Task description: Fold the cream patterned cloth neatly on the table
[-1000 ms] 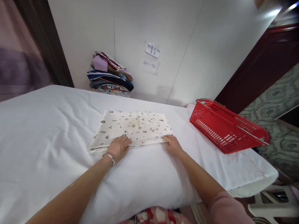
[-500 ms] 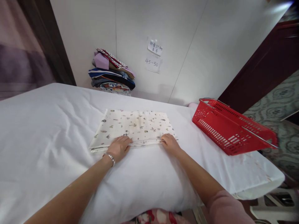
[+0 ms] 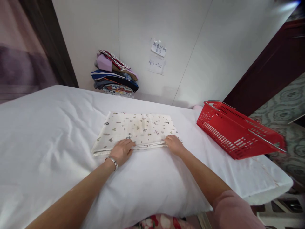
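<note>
A folded cream cloth (image 3: 140, 127) with small printed plants and figures lies flat in the middle of the white-covered table. My left hand (image 3: 122, 150), with a silver bracelet at the wrist, is closed over the cloth's near edge, left of its middle. Close to the near right corner, my right hand (image 3: 174, 144) pinches the same edge. Between the two hands the layered folds show and are slightly uneven. The undersides of my fingers and thumbs are mostly hidden.
A red plastic basket (image 3: 238, 133) with metal handles tilts at the table's right side. Several folded fabrics form a stack (image 3: 115, 74) against the back wall. Paper notes (image 3: 157, 55) are stuck on that wall. The white tablecloth (image 3: 54, 133) is wrinkled on the left.
The fingers of my right hand have shifted very slightly at the cloth's near edge. My left hand and the cloth stay in place.
</note>
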{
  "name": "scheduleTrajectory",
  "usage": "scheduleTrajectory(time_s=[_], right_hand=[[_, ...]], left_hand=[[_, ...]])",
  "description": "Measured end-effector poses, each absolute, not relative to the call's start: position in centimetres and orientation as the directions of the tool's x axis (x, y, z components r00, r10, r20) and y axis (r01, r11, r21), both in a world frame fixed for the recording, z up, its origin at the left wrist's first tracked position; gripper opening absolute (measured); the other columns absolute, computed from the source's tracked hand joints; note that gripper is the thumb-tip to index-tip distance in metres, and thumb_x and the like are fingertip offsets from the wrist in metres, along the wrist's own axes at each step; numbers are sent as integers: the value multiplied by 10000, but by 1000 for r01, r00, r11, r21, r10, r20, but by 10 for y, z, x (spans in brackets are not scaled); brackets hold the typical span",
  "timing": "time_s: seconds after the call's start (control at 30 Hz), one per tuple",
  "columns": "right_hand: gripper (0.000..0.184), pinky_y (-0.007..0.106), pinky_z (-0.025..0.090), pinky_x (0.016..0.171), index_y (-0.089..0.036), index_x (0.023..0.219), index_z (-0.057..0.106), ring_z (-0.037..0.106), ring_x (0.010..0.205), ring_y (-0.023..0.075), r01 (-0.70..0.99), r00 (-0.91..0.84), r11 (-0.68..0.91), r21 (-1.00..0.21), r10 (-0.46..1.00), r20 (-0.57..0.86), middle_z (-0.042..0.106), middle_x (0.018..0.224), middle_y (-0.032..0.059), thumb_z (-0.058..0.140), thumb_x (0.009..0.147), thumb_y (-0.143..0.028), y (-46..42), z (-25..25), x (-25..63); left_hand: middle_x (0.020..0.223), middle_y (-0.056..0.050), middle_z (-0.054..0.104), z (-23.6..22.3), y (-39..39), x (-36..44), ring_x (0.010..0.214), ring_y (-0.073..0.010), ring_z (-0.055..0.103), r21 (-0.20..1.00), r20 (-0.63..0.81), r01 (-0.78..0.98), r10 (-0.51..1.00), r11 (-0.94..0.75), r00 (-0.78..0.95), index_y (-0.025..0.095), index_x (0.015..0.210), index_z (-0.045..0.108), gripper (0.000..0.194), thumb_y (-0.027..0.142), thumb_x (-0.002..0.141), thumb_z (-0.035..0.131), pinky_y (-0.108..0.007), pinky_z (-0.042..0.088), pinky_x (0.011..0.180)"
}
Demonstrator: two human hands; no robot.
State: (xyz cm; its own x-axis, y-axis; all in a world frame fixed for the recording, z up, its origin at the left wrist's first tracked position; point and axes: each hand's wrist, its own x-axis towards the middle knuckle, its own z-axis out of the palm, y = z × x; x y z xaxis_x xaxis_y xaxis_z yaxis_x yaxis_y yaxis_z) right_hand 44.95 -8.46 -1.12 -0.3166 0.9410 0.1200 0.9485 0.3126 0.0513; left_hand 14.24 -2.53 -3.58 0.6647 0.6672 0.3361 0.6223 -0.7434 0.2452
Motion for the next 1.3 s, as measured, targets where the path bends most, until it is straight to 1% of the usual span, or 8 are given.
scheduleTrajectory(time_s=[0.17, 0.33, 0.47, 0.57, 0.83, 1.07, 1.13, 1.3], right_hand=[[229, 281, 319, 737, -183, 863, 596, 463, 846, 170, 951, -308, 302, 65, 943, 130, 579, 901, 45, 435, 808, -28, -92, -18, 452], [232, 284, 341, 743, -186, 885, 601, 474, 862, 173, 954, -299, 298, 24, 947, 115, 585, 911, 46, 432, 815, -42, -95, -20, 450], [222, 299, 367, 794, -197, 1022, 586, 488, 928, 177, 947, -304, 316, -58, 940, 159, 589, 985, 57, 421, 880, -157, -99, -17, 450], [262, 317, 369, 834, -200, 1115, 553, 485, 977, 183, 934, -312, 340, -109, 926, 211, 579, 1062, 67, 426, 886, -185, -101, -18, 447], [195, 310, 355, 808, -188, 990, 598, 480, 916, 177, 911, -368, 395, -116, 908, 198, 588, 991, 55, 431, 891, -183, -88, -15, 418], [244, 302, 343, 752, -165, 885, 624, 466, 830, 177, 917, -389, 399, -30, 907, 163, 595, 892, 57, 423, 815, -44, -84, -15, 408], [242, 301, 349, 755, -175, 909, 622, 473, 840, 176, 915, -383, 400, -55, 902, 199, 597, 899, 56, 422, 832, -64, -86, -20, 411], [233, 319, 387, 809, -199, 1040, 596, 499, 939, 184, 899, -356, 412, -147, 884, 302, 606, 1023, 69, 402, 911, -208, -97, -27, 433]], left_hand=[[959, -57, 621, -35, -26, 143, 932, -216, 542, 251, 348, 614, 661, -749, 665, 209, 945, 596, 238, 149, 793, 424, -377, 424, 841], [950, -60, 624, -34, -26, 143, 923, -214, 546, 270, 365, 603, 659, -751, 658, 208, 936, 599, 243, 153, 789, 414, -381, 429, 838], [939, -61, 624, -34, -26, 143, 910, -215, 545, 266, 365, 600, 655, -754, 661, 205, 932, 599, 238, 148, 786, 419, -381, 430, 833], [934, -58, 623, -33, -26, 143, 908, -216, 543, 260, 358, 605, 657, -752, 663, 202, 923, 596, 228, 141, 785, 425, -375, 431, 825], [942, -54, 617, -34, -26, 143, 915, -215, 544, 242, 337, 618, 662, -748, 669, 206, 933, 593, 221, 143, 792, 436, -374, 427, 837], [960, -58, 611, -35, -26, 142, 928, -218, 534, 238, 332, 616, 659, -751, 675, 196, 948, 587, 224, 139, 800, 428, -375, 422, 841], [955, -53, 611, -35, -26, 143, 923, -217, 536, 245, 331, 614, 660, -750, 675, 201, 940, 588, 221, 138, 797, 432, -373, 423, 836], [943, -48, 614, -36, -25, 143, 913, -212, 538, 261, 344, 607, 660, -750, 668, 210, 929, 588, 220, 135, 784, 440, -367, 423, 830]])
